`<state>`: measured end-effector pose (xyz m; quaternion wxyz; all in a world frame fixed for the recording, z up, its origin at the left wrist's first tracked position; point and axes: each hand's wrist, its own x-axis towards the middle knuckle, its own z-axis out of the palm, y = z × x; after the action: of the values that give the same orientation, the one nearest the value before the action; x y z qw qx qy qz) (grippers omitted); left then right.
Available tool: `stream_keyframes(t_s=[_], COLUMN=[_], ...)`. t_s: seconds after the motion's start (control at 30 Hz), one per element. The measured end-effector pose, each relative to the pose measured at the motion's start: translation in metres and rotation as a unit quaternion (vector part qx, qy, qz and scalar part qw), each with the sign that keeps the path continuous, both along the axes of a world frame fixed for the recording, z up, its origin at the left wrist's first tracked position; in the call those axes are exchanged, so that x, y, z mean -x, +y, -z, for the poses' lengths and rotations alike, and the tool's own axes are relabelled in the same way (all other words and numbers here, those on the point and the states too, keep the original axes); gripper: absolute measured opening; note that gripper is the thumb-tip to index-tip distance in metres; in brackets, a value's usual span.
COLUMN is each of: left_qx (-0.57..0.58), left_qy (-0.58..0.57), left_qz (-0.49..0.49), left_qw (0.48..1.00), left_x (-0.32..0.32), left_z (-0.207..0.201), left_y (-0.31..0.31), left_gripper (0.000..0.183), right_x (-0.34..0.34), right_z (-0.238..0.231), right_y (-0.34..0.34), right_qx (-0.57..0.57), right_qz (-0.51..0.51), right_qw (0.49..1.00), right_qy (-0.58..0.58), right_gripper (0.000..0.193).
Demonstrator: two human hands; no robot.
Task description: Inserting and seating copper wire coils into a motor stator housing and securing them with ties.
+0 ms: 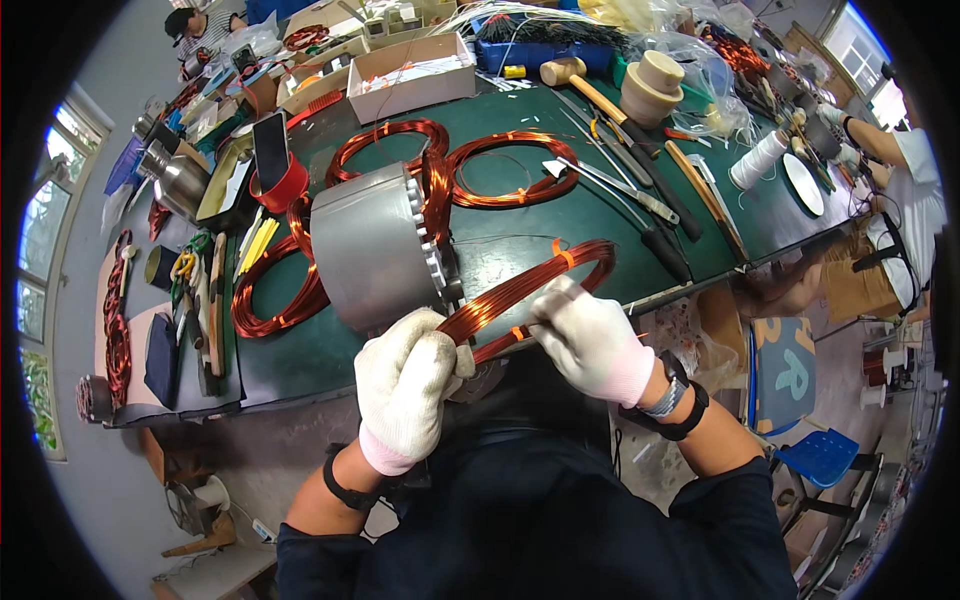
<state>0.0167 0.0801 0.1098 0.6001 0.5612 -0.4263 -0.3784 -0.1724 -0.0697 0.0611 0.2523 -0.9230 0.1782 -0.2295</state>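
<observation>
My left hand (408,385), in a white glove, is closed round the left end of a copper wire coil (512,296), close to the table's front edge. The coil is a long loop bound with orange ties (563,255). My gloved right hand (592,345) has its fingers curled at the loop's near side, by a second tie; its fingertips are partly hidden. Just beyond my left hand, a grey metal stator core (362,250) lies on its side with white slot liners along its rim. More copper winding (437,195) stands up from its far right side.
Tied copper coils (510,170) lie on the green table (500,235). At right are a mallet (590,95), long-handled tools, a thread spool (760,160) and another person's arm (875,140). Leftward stand a phone (270,150) on a red holder, scissors (183,268) and a steel bottle (172,180).
</observation>
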Motion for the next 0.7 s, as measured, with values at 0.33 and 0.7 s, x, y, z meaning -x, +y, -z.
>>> stream_keyframes(t_s=[0.33, 0.7], left_qx=[0.048, -0.029], left_qy=[-0.129, -0.020], left_qz=[0.012, 0.007], left_qw=[0.990, 0.999], left_x=[0.012, 0.017], left_z=[-0.004, 0.002], left_y=[-0.002, -0.005], left_gripper=[0.017, 0.022], right_x=[-0.011, -0.006], right_z=[-0.023, -0.008], right_y=[-0.006, 0.010], right_qx=[-0.163, 0.107], right_qz=[-0.030, -0.003], right_qw=[0.968, 0.988], right_qy=[0.191, 0.115], right_gripper=[0.028, 0.014])
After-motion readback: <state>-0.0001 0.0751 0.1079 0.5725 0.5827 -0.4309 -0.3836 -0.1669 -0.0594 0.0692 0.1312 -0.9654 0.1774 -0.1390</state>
